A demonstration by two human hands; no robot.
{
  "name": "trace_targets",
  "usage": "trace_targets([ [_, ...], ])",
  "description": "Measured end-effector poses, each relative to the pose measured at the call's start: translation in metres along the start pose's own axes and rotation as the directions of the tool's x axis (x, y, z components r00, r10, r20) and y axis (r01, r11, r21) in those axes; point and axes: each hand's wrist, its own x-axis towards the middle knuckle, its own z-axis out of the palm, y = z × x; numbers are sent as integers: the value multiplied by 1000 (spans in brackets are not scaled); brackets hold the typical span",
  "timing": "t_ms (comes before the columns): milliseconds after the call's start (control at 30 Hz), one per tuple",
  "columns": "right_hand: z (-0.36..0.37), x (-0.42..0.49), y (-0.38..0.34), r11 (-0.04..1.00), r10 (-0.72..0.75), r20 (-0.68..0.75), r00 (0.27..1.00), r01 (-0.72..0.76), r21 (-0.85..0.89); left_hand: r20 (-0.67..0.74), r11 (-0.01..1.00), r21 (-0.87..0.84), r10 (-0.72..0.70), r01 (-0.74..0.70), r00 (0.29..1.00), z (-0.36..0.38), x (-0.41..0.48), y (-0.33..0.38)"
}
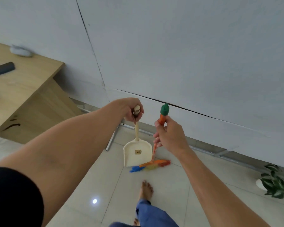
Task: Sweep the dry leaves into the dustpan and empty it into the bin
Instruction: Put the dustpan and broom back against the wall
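My left hand (131, 110) grips the top of the long cream handle of a cream dustpan (137, 153), which stands on the tiled floor near the wall. My right hand (168, 135) is closed around the orange handle of a broom with a green cap. The broom's multicoloured bristle head (152, 165) rests on the floor at the dustpan's front edge. No dry leaves or bin can be made out in view.
A wooden desk (23, 99) stands at the left with a dark object and a grey item on it. A white panel wall (170, 54) on metal feet runs behind. A potted plant (277, 182) sits at the right. My bare foot (145, 189) is just behind the broom.
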Motion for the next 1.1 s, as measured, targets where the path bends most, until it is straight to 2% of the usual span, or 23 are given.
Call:
trace_targets([
  [133, 7, 32, -9, 996, 4, -5, 1000, -4, -88, -78, 979, 156, 149, -135, 986, -8, 16, 27],
  [233, 13, 52, -17, 994, 28, -4, 1000, -28, -110, -176, 910, 313, 335, -270, 926, -13, 21, 41],
  [267, 15, 59, -20, 991, 29, -8, 1000, -30, -129, -218, 849, 438, 418, -294, 882, -17, 24, 42],
  [333, 20, 70, -26, 981, 25, -27, 999, -29, -190, -238, 617, 748, 593, -244, 769, -27, 30, 39],
  [400, 23, 79, -33, 972, 31, -55, 998, -43, -232, -195, 401, 899, 729, -178, 657, -34, 37, 38],
  [433, 26, 82, -36, 968, 36, -63, 997, -51, -247, -166, 335, 927, 768, -166, 619, -37, 40, 39],
  [500, 30, 87, -44, 955, 43, -72, 997, -62, -290, -132, 274, 947, 810, -169, 572, -40, 45, 43],
  [633, 39, 103, -62, 929, -4, -109, 994, -36, -367, -55, 177, 967, 848, -185, 526, -38, 48, 56],
  [800, 48, 132, -77, 922, -39, -151, 988, -22, -387, 40, 70, 981, 842, -181, 538, -34, 49, 71],
  [1033, 71, 168, -50, 923, 11, -135, 991, -62, -380, 134, -31, 979, 841, -199, 525, -35, 62, 84],
  [1100, 78, 175, -44, 919, 19, -126, 992, -67, -388, 141, -30, 976, 841, -215, 522, -40, 65, 90],
])
